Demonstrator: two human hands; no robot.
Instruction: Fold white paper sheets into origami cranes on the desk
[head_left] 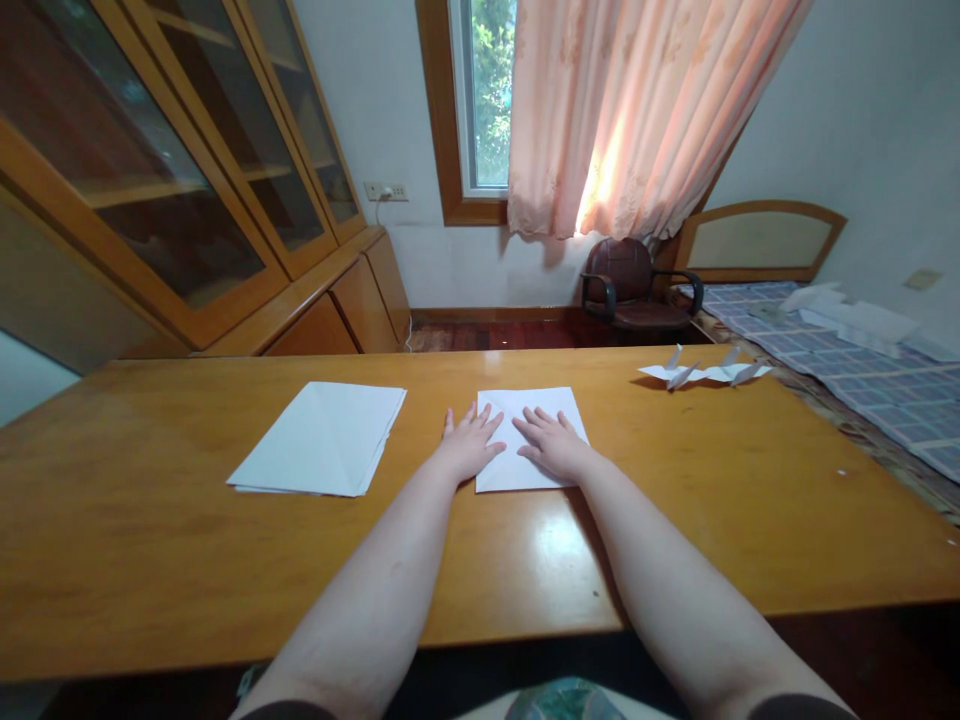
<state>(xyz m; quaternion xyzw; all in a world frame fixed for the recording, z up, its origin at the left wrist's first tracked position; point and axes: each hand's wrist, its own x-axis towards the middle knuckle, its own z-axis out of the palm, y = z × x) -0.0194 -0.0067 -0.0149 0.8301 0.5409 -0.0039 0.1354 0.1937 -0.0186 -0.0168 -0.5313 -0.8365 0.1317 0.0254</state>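
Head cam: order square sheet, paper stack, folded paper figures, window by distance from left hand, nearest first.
1. Square paper sheet: under the left hand.
2. White paper stack: left, on table.
3. Folded paper figures: right, far table edge.
4. Window: far wall.

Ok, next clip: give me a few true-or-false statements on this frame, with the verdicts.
The right hand lies flat on a white paper square: true.
The left hand grips scissors: false, it lies flat, its fingers reaching over the square's edge.
A stack of white paper lies on the wooden table, left of the hands: true.
A folded paper figure sits on the chair: false, it lies at the table's far right.
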